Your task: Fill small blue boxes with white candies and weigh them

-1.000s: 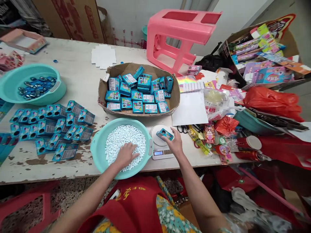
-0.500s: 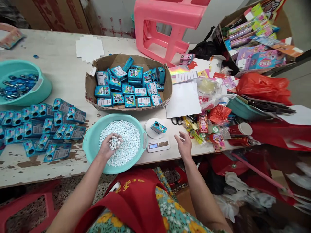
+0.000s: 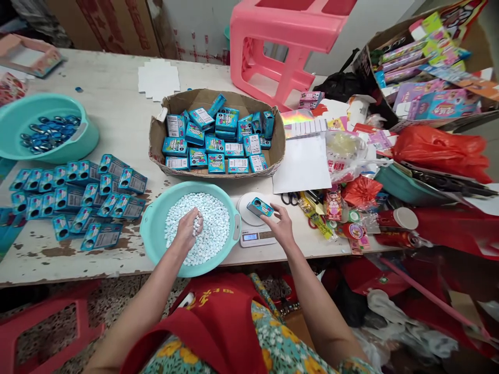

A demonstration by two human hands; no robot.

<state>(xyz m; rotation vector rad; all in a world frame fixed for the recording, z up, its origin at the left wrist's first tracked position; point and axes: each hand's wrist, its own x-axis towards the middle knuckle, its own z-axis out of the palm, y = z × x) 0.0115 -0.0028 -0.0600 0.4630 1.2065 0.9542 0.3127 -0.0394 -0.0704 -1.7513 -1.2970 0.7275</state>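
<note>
Over the turquoise basin (image 3: 150, 228), my left hand (image 3: 188, 228) is curled round some small white candies. More white candies (image 3: 212, 221) fill the basin beneath it. To the right, my right hand (image 3: 281, 224) has thumb and fingers at the end of a small blue candy box (image 3: 260, 207), which has a round dark hole in its top face. That box is on or just above the round plate of a white kitchen scale (image 3: 259, 238) with a lit display. Whether the box still rests on the plate I cannot tell.
Behind the basin stands a cardboard tray (image 3: 218, 174) of blue boxes. Several blue boxes with holes (image 3: 102, 236) lie at left, near a basin of blue wrapped pieces (image 3: 83, 143). A pink stool (image 3: 288, 28) stands at the back; scissors (image 3: 289, 199) and packets clutter the right.
My right hand has moved left and closed on the blue box at the scale. My left hand has turned and closed more tightly round its candies. The whole view has shifted slightly.
</note>
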